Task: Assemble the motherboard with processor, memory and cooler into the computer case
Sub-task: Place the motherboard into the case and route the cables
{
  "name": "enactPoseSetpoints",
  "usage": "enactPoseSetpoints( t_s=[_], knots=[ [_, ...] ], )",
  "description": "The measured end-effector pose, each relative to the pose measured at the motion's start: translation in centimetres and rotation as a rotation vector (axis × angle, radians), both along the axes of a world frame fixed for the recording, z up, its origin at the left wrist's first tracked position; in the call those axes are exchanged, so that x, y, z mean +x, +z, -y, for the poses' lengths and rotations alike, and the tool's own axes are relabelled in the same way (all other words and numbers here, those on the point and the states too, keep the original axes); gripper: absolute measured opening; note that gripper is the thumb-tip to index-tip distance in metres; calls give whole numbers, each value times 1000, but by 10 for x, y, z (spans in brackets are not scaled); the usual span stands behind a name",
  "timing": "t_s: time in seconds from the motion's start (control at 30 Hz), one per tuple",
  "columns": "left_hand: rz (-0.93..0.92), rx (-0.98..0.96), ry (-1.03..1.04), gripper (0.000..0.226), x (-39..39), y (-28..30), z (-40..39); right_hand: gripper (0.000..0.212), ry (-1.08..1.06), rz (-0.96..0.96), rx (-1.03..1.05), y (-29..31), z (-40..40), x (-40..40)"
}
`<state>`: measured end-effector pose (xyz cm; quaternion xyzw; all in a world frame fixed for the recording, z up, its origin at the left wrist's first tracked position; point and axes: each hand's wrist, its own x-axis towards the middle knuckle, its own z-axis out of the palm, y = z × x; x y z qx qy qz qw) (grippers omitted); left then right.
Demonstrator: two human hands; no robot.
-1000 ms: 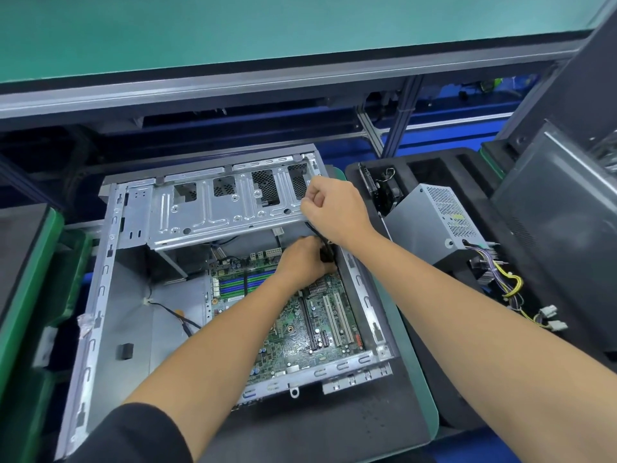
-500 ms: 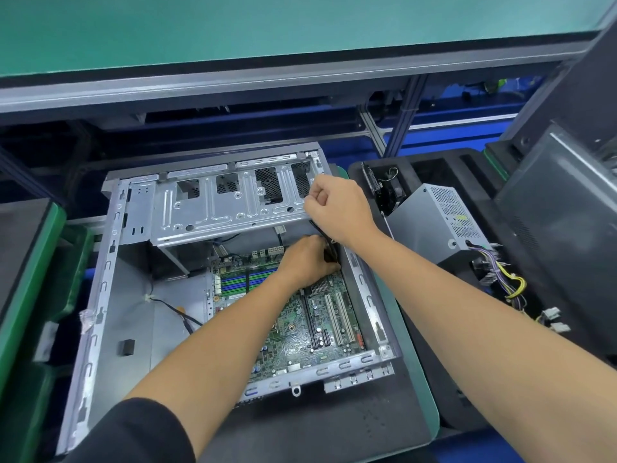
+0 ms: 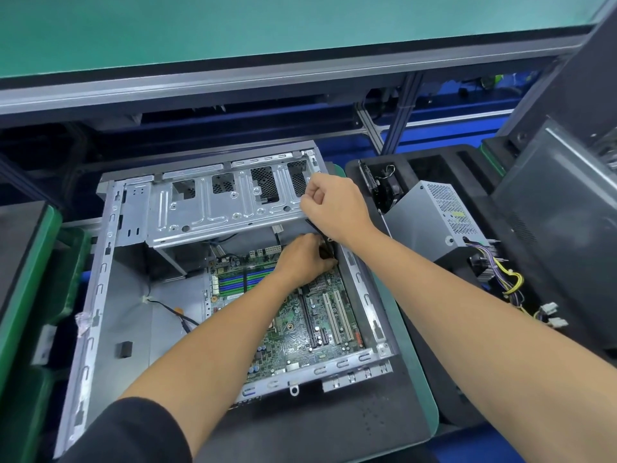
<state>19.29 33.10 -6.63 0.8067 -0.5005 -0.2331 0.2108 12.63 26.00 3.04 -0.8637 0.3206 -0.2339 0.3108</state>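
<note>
1. The computer case (image 3: 110, 295) lies open on its side on the dark work mat (image 3: 334, 426). The motherboard (image 3: 300, 315) sits flat inside it, toward the 4 o'clock part of the case floor.
2. Your left hand (image 3: 302, 259) reaches in over the board's far right corner, at about 1 o'clock from the board's centre. Its fingers are curled around a black cable (image 3: 325, 253) at the case's right wall. Against the frame one second back, this hand has barely shifted.
3. Your right hand (image 3: 334, 205) is closed in a fist at the right end of the drive cage (image 3: 217, 208). The black cable runs down out of the fist toward the left hand. It matches its earlier spot and grip; no real change.
4. Memory slots (image 3: 240, 280), blue and green, show at 9 o'clock of the left hand, uncovered as before.
5. Power supply (image 3: 434, 222) with its loose wire bundle (image 3: 507, 282) sits in the black foam tray (image 3: 417, 168) at 3 o'clock of the case, position unchanged.
6. A thin black lead (image 3: 173, 309) lies on the case floor at 9 o'clock of the board.
</note>
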Motion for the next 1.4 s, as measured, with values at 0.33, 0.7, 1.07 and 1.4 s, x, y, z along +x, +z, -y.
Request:
enactPoseSetpoints(
  t_s=[0.33, 0.7, 1.07, 1.4],
  knots=[
    [23, 38, -19, 31, 0, -1, 2, 13, 8, -17, 6, 0, 1, 0],
    [-138, 7, 37, 35, 3, -2, 2, 14, 19, -11, 13, -1, 2, -1],
    [-182, 16, 3, 24, 6, -2, 3, 16, 18, -15, 21, -1, 2, 0],
    [-191, 20, 6, 24, 5, 17, -5, 13, 34, -22, -43, 1, 0, -1]
  ],
)
